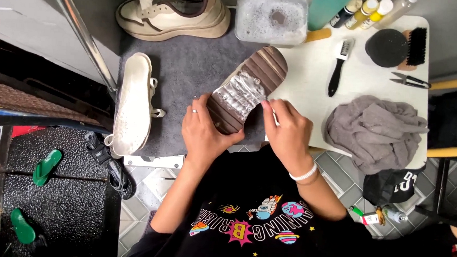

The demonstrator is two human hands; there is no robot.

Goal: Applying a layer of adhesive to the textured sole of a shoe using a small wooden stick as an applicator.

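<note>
Two hands work at the near edge of the grey mat (190, 69), and I log them first: my left hand (203, 133), ring on one finger, is clamped around the heel end of an upturned brown sandal (249, 88), whose ribbed sole faces up and carries white foam along its middle; the sandal lies slantwise across the seam between the mat and the white table (314, 81). My right hand (290, 133) has its fingers pinched shut on a thin tool (274, 117), mostly hidden, its tip against the foamy sole. Containers next: one clear rectangular tub (272, 19) at the far edge of the mat, holding sudsy water with a dark spot in the middle; one teal bottle (326, 8) just beside it, contents not visible; a cluster of small bottles (367, 9) with yellow and white caps at the table's far right corner, contents I cannot tell. Loose items on the table: a small black-handled brush (339, 66), a round black sponge (387, 47) touching a bristle brush (413, 47), a pair of snips (410, 80) near the right edge, and a crumpled grey cloth (375, 130) at the near right corner. On the mat: a cream sneaker (174, 16) at the far edge, and a pale sandal (133, 105) turned on its side along the left edge.
</note>
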